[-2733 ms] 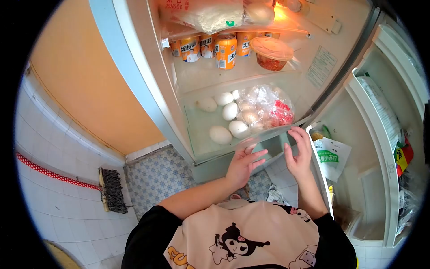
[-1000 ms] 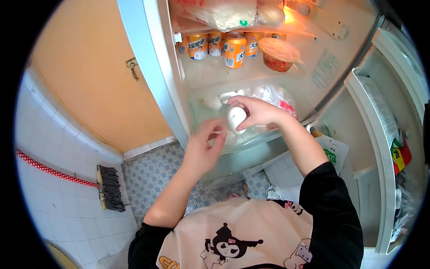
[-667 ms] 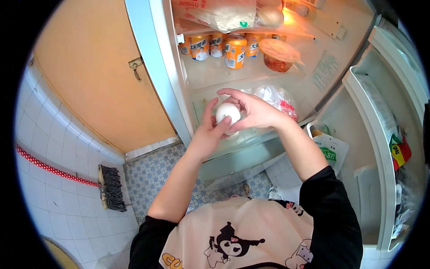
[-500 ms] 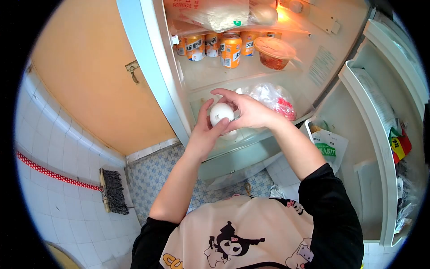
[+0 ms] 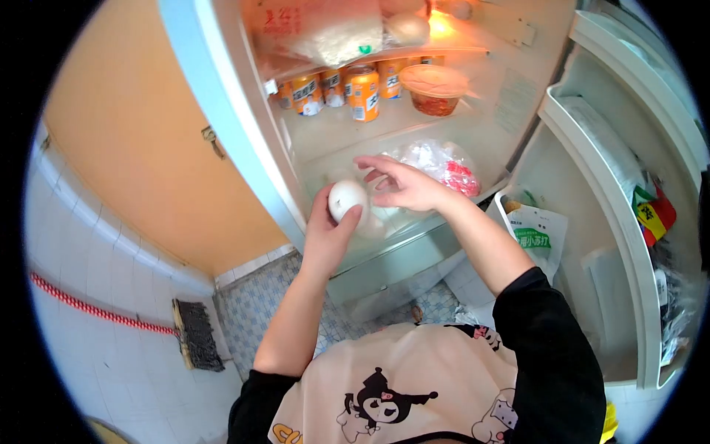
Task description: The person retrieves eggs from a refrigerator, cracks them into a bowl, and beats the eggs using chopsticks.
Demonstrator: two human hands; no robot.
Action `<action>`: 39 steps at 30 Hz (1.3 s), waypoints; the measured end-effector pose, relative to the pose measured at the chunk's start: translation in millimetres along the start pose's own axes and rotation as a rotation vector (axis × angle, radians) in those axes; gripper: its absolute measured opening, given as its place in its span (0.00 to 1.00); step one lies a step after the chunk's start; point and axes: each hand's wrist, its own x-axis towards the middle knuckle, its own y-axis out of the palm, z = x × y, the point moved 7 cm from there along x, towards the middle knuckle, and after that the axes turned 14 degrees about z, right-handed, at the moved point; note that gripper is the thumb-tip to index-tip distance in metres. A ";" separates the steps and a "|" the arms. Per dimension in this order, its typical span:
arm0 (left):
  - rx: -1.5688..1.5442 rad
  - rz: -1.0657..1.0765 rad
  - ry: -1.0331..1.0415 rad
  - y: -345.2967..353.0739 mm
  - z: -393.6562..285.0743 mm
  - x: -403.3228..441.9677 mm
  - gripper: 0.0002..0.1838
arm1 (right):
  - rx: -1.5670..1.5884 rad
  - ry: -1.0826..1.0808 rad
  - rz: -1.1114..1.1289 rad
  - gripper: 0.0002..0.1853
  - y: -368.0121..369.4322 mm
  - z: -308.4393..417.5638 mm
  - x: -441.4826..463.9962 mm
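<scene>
In my left hand (image 5: 329,229) are white eggs, with the fingers and thumb wrapped round them; one egg (image 5: 347,200) shows clearly. My right hand (image 5: 403,183) is just to the right, its fingers apart and holding nothing. Both hands are over the glass shelf (image 5: 414,226) low in the fridge. A clear plastic bag (image 5: 436,161) with a red print lies on that shelf, behind my right hand. Between and below my hands the other pale shapes on the shelf are blurred.
Orange cans (image 5: 362,92) and a lidded round tub (image 5: 434,89) stand on the shelf above. The fridge door (image 5: 592,222) is open on the right, with a white and green packet (image 5: 538,235) in it. At the left are an orange door (image 5: 140,140) and a broom (image 5: 196,334).
Both hands came off the fridge's front edge and an egg was picked up. My right hand has since released it and moved apart, while my left hand keeps it, slightly further left.
</scene>
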 end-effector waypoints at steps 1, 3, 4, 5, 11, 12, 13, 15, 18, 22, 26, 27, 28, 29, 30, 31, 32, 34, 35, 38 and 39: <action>0.125 -0.047 0.052 3.5 -12.2 -7.2 0.27 | 0.029 0.100 0.034 0.37 -1.6 -15.2 4.7; 0.146 -0.060 0.196 8.2 -19.0 -17.3 0.28 | -0.047 0.335 0.101 0.31 1.9 -27.4 7.0; 0.156 -0.069 0.264 8.0 -21.8 -22.9 0.29 | -0.207 0.378 0.181 0.32 9.0 -29.8 11.4; 0.121 -0.057 0.290 7.2 -21.5 -26.2 0.30 | -0.367 0.419 0.264 0.34 17.0 -35.4 16.7; 0.085 -0.123 0.376 2.2 -28.5 -42.6 0.29 | -0.582 0.622 0.595 0.41 67.6 -85.4 41.0; 0.085 -0.124 0.394 0.8 -27.9 -43.8 0.29 | -0.588 0.669 0.653 0.41 72.6 -92.7 41.4; 0.099 -0.122 0.391 0.1 -27.0 -44.4 0.28 | -0.591 0.672 0.658 0.41 75.9 -96.7 41.4; 0.126 -0.121 0.384 -1.1 -25.5 -47.3 0.28 | -0.599 0.676 0.673 0.41 82.7 -98.9 39.7; 0.111 -0.118 0.336 -0.6 -23.2 -51.0 0.28 | -0.605 0.633 0.636 0.41 80.8 -89.3 37.8; 0.083 -0.098 0.322 0.8 -19.8 -51.8 0.28 | -0.580 0.616 0.640 0.40 79.7 -83.1 37.2; 0.072 -0.089 0.307 1.2 -20.1 -50.5 0.28 | -0.527 0.566 0.532 0.39 68.7 -80.0 34.4; 0.064 -0.088 0.303 1.7 -20.6 -50.4 0.28 | -0.511 0.551 0.483 0.39 64.0 -75.8 33.3; 0.056 -0.083 0.299 2.0 -20.7 -50.4 0.28 | -0.476 0.538 0.419 0.38 58.4 -71.4 32.1; 0.049 -0.077 0.295 2.1 -20.8 -50.1 0.29 | -0.441 0.524 0.354 0.38 52.1 -66.8 30.7; 0.042 -0.071 0.292 2.1 -21.1 -49.5 0.29 | -0.407 0.509 0.287 0.37 45.5 -59.9 28.8; 0.042 -0.063 0.295 2.2 -22.0 -48.8 0.28 | -0.376 0.499 0.235 0.37 39.8 -55.1 26.9; 0.042 -0.056 0.298 2.1 -22.9 -48.0 0.28 | -0.345 0.489 0.181 0.37 34.2 -50.4 24.9; 0.045 -0.050 0.311 2.1 -25.3 -47.1 0.28 | -0.305 0.436 0.068 0.36 24.0 -32.6 17.1; 0.048 -0.053 0.320 2.7 -26.6 -47.3 0.28 | -0.295 0.394 0.007 0.35 19.9 -21.7 9.6; 0.055 -0.041 0.340 5.2 -29.1 -45.6 0.28 | -0.214 0.274 -0.175 0.34 6.3 17.6 -18.7; 0.058 -0.034 0.345 6.0 -29.5 -45.1 0.28 | -0.176 0.234 -0.235 0.34 3.7 24.4 -28.6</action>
